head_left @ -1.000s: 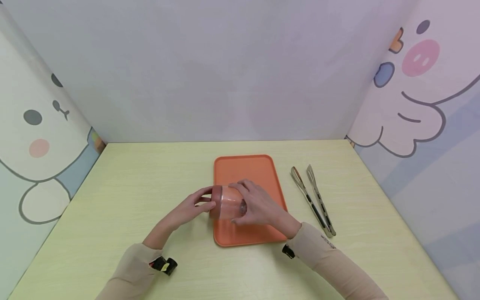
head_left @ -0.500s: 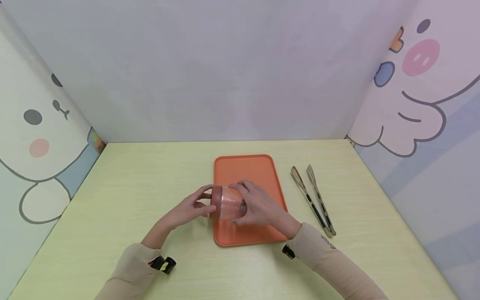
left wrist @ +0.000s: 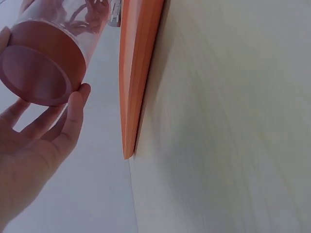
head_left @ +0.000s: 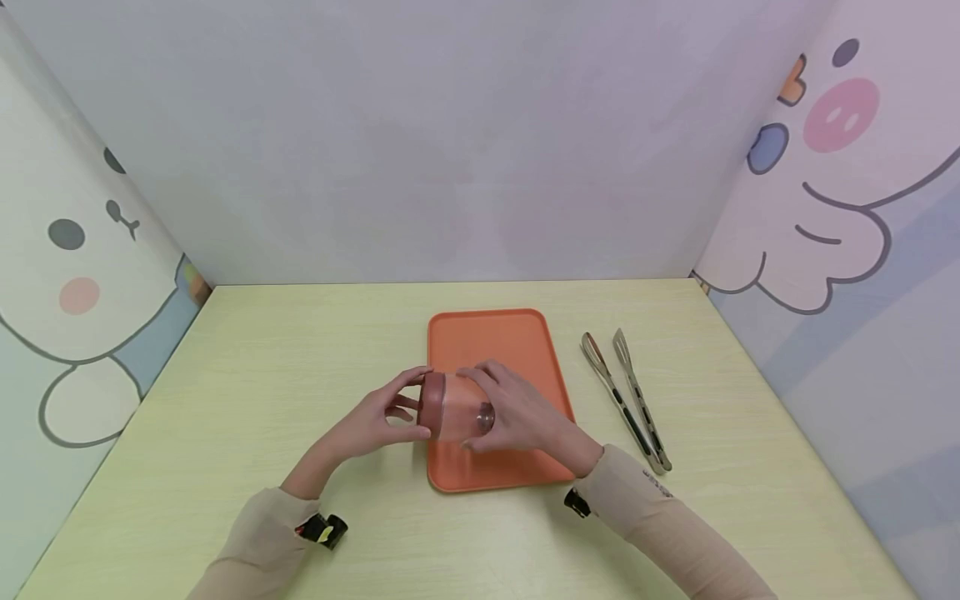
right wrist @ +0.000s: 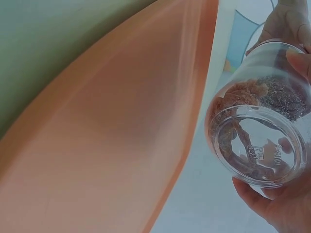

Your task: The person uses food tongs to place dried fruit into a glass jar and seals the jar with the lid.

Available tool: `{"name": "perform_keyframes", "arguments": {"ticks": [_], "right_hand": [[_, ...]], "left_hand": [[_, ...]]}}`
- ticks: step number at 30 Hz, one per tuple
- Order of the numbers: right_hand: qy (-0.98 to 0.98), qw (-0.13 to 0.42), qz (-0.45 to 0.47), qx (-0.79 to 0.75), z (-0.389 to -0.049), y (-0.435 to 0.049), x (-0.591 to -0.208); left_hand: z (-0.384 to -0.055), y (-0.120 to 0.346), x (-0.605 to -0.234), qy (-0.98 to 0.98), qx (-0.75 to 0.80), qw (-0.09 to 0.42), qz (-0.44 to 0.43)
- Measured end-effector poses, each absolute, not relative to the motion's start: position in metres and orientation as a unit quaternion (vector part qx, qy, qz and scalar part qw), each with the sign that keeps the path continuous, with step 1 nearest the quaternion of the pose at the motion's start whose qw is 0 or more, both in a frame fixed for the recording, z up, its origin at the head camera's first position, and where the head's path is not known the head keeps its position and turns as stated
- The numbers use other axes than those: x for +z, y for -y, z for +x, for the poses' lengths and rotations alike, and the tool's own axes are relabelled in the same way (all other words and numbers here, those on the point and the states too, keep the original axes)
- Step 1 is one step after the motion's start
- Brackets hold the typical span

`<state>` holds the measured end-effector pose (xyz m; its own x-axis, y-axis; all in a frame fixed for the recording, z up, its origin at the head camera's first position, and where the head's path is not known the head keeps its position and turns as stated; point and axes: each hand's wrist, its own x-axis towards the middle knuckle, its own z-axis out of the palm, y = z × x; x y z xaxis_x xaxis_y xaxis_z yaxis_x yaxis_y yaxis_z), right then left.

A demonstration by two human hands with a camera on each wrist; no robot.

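A clear plastic jar (head_left: 461, 404) with a reddish-brown lid (head_left: 431, 406) is held on its side over the orange tray (head_left: 491, 337). My left hand (head_left: 367, 425) holds the lid, with fingertips spread around its edge. At the other end, my right hand (head_left: 517, 414) grips the jar near its base. Brown, lumpy dried pieces and something dark and grainy show inside the jar (right wrist: 243, 94) in the right wrist view. Seen from the left wrist, the lid (left wrist: 48, 41) sits on the jar's end.
Metal tongs (head_left: 636, 432) with black grips lie spread on the table to the right of the tray. The pale yellow table (head_left: 300, 333) meets a grey back wall (head_left: 450, 167). Cartoon-printed panels (head_left: 825, 208) stand at both sides.
My left fingers have shifted around the lid, the thumb moving nearer me and the forefinger farther away. My right hand stays in place on the jar.
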<state>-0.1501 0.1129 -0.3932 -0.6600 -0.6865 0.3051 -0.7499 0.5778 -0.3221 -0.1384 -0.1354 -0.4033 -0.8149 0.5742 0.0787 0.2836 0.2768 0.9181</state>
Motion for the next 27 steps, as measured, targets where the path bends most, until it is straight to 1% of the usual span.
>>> {"name": "perform_keyframes", "arguments": {"ticks": [3,6,9,12,15,22,27], "right_hand": [[0.883,0.070,0.407,0.223,-0.150,-0.113,-0.393],[0.883,0.075,0.407,0.221,-0.150,-0.113,-0.393],[0.885,0.089,0.407,0.207,-0.151,-0.113,-0.393],[0.888,0.103,0.406,0.192,-0.152,-0.113,-0.394],[0.889,0.109,0.404,0.186,-0.151,-0.113,-0.394],[0.888,0.103,0.404,0.195,-0.150,-0.113,-0.393],[0.887,0.093,0.402,0.205,-0.150,-0.113,-0.393]], "left_hand": [[-0.138,0.135,-0.404,-0.793,0.530,0.126,0.273],[-0.139,0.134,-0.404,-0.792,0.535,0.137,0.260],[-0.139,0.133,-0.403,-0.781,0.551,0.176,0.233],[-0.134,0.129,-0.392,-0.763,0.574,0.221,0.199],[-0.130,0.125,-0.381,-0.754,0.586,0.241,0.177],[-0.128,0.121,-0.378,-0.766,0.583,0.217,0.160],[-0.128,0.121,-0.379,-0.787,0.562,0.187,0.174]]}}
